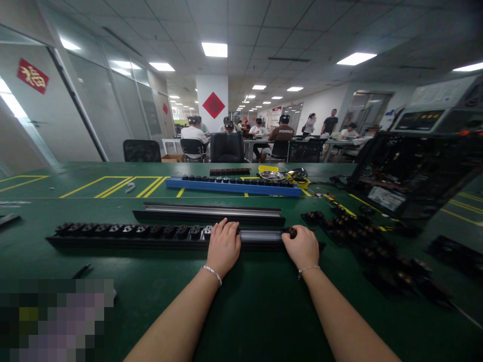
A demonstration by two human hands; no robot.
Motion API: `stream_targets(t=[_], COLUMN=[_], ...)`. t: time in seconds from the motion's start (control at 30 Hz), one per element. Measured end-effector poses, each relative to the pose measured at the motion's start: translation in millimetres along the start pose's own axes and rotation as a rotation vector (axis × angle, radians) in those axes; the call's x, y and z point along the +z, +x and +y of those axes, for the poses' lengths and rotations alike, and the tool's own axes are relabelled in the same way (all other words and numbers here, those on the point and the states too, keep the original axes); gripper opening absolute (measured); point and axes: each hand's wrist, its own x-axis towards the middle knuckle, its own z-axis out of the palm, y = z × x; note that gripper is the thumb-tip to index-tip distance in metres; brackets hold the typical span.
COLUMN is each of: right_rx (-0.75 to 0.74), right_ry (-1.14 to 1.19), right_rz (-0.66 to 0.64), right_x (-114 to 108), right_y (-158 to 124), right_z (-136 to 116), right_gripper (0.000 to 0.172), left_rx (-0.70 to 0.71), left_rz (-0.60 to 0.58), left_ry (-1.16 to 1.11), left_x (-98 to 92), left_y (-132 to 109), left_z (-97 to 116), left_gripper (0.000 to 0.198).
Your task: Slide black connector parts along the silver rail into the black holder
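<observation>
A long black rail [124, 242] lies across the green table [256, 311] in front of me, with several black socket modules [132, 231] seated along its left part. My left hand [223, 248] rests on the rail beside the last seated module, fingers curled over its edge. My right hand [302, 247] is closed on a small black socket module [292, 232] at the rail's right part. Between the hands the rail's grey channel [260, 235] is bare.
A second black-and-silver rail [211, 212] lies just behind. A blue rail with modules [234, 184] sits further back. A pile of loose black modules [362, 241] lies to the right, below a dark machine [411, 176]. Several people sit at tables in the background.
</observation>
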Motion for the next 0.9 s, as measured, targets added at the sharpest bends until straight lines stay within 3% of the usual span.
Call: stream_targets(t=[0.9], right_rx=[0.104], right_ry=[-0.099], right_rz=[0.031], right_x=[-9.1], right_y=[10.0], right_z=[20.3], right_gripper=[0.031], left_rx=[0.016], left_rz=[0.01], left_ry=[0.001], left_x=[-1.0], left_y=[0.2], left_z=[0.3], left_gripper=[0.034])
